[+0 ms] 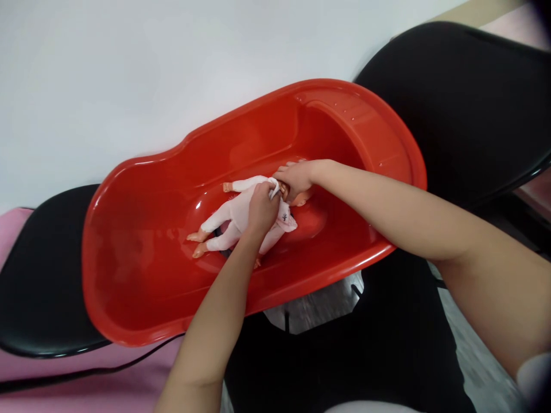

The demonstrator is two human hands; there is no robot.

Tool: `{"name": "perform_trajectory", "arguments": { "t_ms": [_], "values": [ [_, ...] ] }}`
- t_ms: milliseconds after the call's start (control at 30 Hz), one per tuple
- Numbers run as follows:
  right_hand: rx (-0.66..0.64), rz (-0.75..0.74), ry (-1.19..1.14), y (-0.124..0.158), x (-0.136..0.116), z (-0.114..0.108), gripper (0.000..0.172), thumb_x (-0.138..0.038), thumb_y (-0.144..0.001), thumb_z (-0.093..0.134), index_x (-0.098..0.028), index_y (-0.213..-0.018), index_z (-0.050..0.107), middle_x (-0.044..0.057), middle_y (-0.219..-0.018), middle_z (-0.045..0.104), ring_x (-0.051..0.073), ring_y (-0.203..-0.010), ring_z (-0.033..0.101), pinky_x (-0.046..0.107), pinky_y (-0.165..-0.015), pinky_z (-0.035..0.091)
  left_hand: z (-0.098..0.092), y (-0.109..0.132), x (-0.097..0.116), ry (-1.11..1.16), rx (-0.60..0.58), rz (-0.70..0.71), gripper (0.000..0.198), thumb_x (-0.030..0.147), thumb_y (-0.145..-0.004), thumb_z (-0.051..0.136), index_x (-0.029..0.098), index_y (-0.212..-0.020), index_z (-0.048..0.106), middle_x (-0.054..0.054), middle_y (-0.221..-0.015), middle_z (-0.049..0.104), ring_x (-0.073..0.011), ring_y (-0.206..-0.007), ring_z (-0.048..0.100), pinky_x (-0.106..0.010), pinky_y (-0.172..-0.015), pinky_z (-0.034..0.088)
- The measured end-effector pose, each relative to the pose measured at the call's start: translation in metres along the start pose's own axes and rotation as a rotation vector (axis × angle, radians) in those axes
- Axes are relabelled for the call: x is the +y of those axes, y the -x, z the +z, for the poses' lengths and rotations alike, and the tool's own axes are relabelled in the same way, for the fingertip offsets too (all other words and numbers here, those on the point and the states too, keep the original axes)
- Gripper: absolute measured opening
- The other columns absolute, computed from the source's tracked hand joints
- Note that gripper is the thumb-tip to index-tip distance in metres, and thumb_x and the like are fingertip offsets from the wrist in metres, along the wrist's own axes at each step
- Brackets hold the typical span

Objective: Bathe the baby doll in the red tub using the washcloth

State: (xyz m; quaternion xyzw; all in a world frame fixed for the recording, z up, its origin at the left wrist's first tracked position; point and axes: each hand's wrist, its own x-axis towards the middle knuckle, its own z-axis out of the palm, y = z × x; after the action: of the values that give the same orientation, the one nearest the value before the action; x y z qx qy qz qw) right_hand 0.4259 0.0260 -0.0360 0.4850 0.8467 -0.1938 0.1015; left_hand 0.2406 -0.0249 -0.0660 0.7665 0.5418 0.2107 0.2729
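A baby doll (239, 209) in pale pink clothes lies in a red baby bathtub (129, 252), its bare feet toward the left and its head toward the right. My left hand (262, 207) is closed on the doll's clothing near the collar, pinching up a fold of cloth. Around the doll's head and neck curls my right hand (297, 179), hiding most of the head. A small dark print marks the cloth beside the collar. Something dark shows partly from under the doll's legs; I cannot make out what it is.
The tub rests across black chair seats, one on the left (47, 275) and one on the right (465, 109). A white surface (129, 74) stands behind it. Pink fabric (120, 378) and a dark cord lie at the lower left. Black-clothed legs are below the tub.
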Motion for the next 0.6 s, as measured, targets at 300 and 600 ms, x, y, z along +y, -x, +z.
{"name": "perform_trajectory", "arguments": {
  "t_ms": [300,600],
  "values": [
    [0.009,-0.02,0.015,-0.0028,0.0025,0.0028,0.084,-0.061,-0.077,0.087,-0.027,-0.15,0.062,0.011,-0.15,0.064,0.037,-0.136,0.06,0.048,-0.11,0.05,-0.0001,-0.001,0.0003,-0.014,-0.058,-0.016,0.011,0.013,-0.107,0.061,0.022,-0.1,0.059,-0.007,-0.117,0.073,-0.0225,-0.115,0.06,-0.033,-0.106,0.045],
    [-0.009,0.008,-0.017,-0.0005,-0.0003,0.0008,0.082,-0.056,-0.077,0.089,-0.027,-0.149,0.064,0.01,-0.153,0.062,0.039,-0.14,0.057,0.051,-0.115,0.049,0.0014,-0.0001,-0.0009,-0.028,-0.065,-0.016,0.008,0.015,-0.106,0.06,0.022,-0.102,0.06,-0.008,-0.122,0.074,-0.0237,-0.118,0.06,-0.036,-0.11,0.046]
  ]
}}
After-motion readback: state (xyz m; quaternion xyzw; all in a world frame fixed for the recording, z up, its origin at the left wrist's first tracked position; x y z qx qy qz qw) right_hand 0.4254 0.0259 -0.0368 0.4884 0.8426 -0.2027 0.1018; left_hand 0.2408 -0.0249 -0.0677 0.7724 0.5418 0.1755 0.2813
